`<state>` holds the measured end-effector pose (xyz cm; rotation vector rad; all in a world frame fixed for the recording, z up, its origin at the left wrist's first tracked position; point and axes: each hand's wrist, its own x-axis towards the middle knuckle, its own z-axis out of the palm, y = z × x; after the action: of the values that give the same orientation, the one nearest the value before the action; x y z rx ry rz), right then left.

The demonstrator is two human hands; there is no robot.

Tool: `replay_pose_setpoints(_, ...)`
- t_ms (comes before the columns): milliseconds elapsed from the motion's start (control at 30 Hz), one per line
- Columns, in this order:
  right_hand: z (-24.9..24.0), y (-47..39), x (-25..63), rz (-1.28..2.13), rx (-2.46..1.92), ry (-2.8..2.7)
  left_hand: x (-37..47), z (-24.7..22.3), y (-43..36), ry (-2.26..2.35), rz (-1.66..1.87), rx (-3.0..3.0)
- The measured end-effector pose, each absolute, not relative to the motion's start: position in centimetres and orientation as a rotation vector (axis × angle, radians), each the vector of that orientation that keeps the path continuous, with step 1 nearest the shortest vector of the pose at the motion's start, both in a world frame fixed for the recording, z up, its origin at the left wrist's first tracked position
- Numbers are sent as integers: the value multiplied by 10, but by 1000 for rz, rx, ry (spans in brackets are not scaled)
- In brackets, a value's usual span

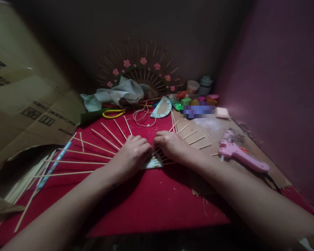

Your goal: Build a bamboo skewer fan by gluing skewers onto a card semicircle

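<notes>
Head view: both our hands meet at the hub of a fan of sticks

Our left hand [136,150] is partly closed, fingers curled down at the inner ends of the spread sticks [105,139]. Our right hand [171,143] faces it from the other side, also bent inward, just beside it. The fingertips of both are hidden, so we cannot tell what either one pinches. Below and between them we see a pale patterned base piece [155,164], with the sticks radiating from it to both sides over the red table [157,209].

Further out, beyond our hands, lie a loop of string [146,124], a half-round piece [162,107] and a yellow handle [113,116]. Behind these we see a crumpled cloth [122,92] and an upright fan with pink flowers [143,61]. To our right, a pink glue gun [238,155] rests on a cardboard sheet [202,186], with a small white block [222,112] near the back. A cup [193,87] and a bottle [205,86] stand farther back. To our left, loose sticks [28,179] and a blue strip [54,164] lie beside a large cardboard box [42,90].
</notes>
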<state>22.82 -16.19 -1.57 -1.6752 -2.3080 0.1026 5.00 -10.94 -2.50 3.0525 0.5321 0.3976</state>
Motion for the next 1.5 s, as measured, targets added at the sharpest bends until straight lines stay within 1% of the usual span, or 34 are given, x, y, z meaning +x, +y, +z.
replay_pose_setpoints(333,-17,-160,228,168,-1693,-2288,57,-15,-106,734,276,2817)
replay_pose_setpoints(700,-26,-158,231,126,-1644,-2280,60,-5,-107,753,185,2859)
replay_pose_setpoints(767,-26,-159,230,130,-1643,-2273,55,-4,-105,717,209,2861)
replay_pose_setpoints(933,-25,-159,230,155,-1646,-2261,45,-3,-101,709,394,2822)
replay_pose_setpoints(1133,-24,-159,230,129,-1648,-2277,52,-10,-102,704,285,2870)
replay_pose_setpoints(1500,-25,-159,231,130,-1658,-2285,58,-9,-107,765,263,2838)
